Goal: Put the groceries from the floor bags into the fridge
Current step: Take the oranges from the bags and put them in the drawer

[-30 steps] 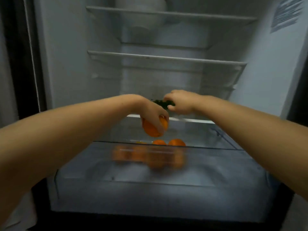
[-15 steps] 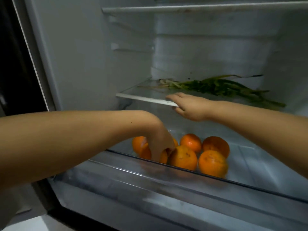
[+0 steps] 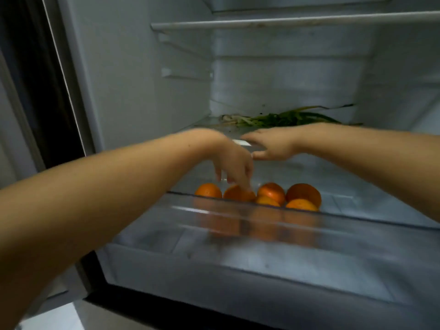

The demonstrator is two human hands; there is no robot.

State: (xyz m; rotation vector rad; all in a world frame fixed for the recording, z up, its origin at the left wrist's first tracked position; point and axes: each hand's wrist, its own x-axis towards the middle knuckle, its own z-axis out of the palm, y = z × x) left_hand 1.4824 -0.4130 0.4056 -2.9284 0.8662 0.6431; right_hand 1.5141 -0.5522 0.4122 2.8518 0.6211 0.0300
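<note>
Several oranges (image 3: 302, 192) lie in the clear crisper drawer (image 3: 250, 225) at the bottom of the open fridge. My left hand (image 3: 234, 165) hangs just above them, fingers loose and pointing down, one fingertip near an orange (image 3: 234, 193); it holds nothing. My right hand (image 3: 271, 144) lies flat, fingers straight, at the front edge of the glass shelf (image 3: 240, 142) over the drawer. A bunch of green onions (image 3: 283, 119) rests on that shelf behind my right hand.
The fridge's left wall (image 3: 133, 79) and door seal (image 3: 64, 75) stand at the left. An upper glass shelf (image 3: 285, 21) crosses the top. The drawer's frosted front wall is pulled out toward me.
My left hand has let go of the orange in the drawer and risen above the pile. My right hand stays at the shelf edge. The view has shifted slightly.
</note>
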